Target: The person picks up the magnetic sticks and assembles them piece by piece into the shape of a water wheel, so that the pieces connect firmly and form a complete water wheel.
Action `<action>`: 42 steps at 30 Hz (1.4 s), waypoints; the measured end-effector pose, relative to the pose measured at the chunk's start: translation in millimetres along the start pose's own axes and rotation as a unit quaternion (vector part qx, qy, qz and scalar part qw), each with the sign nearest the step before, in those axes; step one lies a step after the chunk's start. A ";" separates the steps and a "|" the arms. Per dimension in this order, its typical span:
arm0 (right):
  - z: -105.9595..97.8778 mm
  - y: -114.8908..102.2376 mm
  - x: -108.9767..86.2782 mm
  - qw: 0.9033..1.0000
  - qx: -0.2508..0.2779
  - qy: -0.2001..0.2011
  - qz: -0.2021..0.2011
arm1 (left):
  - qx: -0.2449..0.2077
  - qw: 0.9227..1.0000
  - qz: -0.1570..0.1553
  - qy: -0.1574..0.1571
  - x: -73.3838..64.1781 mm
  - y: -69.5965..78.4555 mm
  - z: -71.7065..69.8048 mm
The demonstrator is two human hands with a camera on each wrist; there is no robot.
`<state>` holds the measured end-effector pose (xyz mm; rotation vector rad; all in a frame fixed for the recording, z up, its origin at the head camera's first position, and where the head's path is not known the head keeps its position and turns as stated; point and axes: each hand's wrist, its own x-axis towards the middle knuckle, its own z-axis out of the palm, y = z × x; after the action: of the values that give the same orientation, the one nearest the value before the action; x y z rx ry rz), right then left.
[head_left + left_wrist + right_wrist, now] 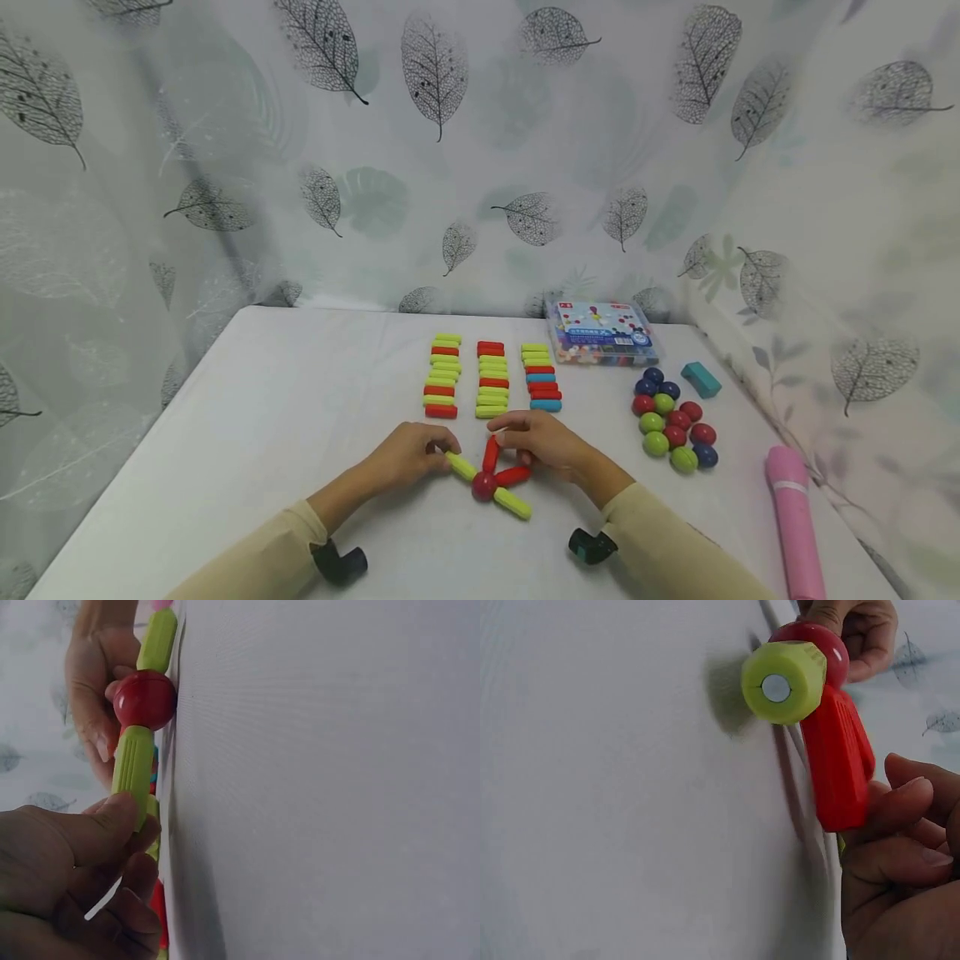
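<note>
A red ball (483,487) joins four stubby rods. The ends of two are yellow-green and two are red. My left hand (420,452) pinches the outer end of one yellow-green rod (133,769) between thumb and fingers. The other yellow-green rod (513,503) points toward me at the right, showing a round silvery end in the right wrist view. My right hand (542,443) has bent fingers right at the ends of the far red rod (491,455) and the right-hand red rod (513,476); I cannot tell whether it grips either.
Three columns of yellow-green, red and blue rods (492,383) lie beyond my hands. Loose balls (675,421) in red, green and dark blue sit at right, by a teal block (701,379). A plastic box (603,333) stands at the back, a pink roll (793,521) near the right edge.
</note>
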<state>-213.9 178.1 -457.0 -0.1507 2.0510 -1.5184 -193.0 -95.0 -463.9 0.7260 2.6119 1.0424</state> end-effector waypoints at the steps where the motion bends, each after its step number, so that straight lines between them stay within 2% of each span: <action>1: -1.7 0.0 -1.4 1.000 -0.008 0.011 -0.001 | 0.005 1.000 -0.003 -0.002 -2.5 -0.4 0.1; 7: -31.6 4.1 -23.0 0.992 -0.045 0.115 0.002 | 0.043 0.999 -0.010 -0.012 -23.8 2.6 3.3; 14: -79.1 12.0 -68.5 0.970 -0.060 0.233 0.017 | 0.049 0.999 -0.001 -0.014 -48.0 20.8 14.0; 18: -98.3 17.6 -88.6 0.962 -0.069 0.264 0.015 | 0.033 0.999 -0.007 -0.025 -54.5 32.2 23.4; 22: -106.8 21.1 -93.8 0.957 -0.076 0.279 0.023 | 0.006 0.999 -0.007 -0.052 -58.1 37.3 25.4; 25: -107.7 22.9 -90.1 0.954 -0.071 0.289 0.028 | 0.004 0.999 0.003 -0.048 -56.2 36.5 18.4; 28: -102.4 22.1 -76.8 0.955 -0.066 0.287 0.025 | 0.022 1.000 -0.001 -0.009 -48.9 30.0 7.3; 31: -90.5 20.2 -53.0 0.962 -0.073 0.261 0.022 | 0.034 0.999 -0.025 0.023 -39.3 19.8 1.1; 35: -72.8 17.9 -22.3 0.969 -0.110 0.219 0.023 | 0.039 0.999 -0.038 0.005 -29.1 10.0 6.7; 38: -64.6 16.1 -8.0 0.964 -0.156 0.213 0.025 | 0.041 0.999 -0.031 -0.012 -24.6 7.2 13.0; 42: -59.2 13.3 5.8 0.951 -0.217 0.219 0.025 | 0.042 0.999 -0.035 -0.006 -24.2 8.6 15.0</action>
<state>-245.5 230.1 -460.2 0.0812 2.7029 -1.1153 -163.6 -93.8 -467.9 0.6526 2.6644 0.9115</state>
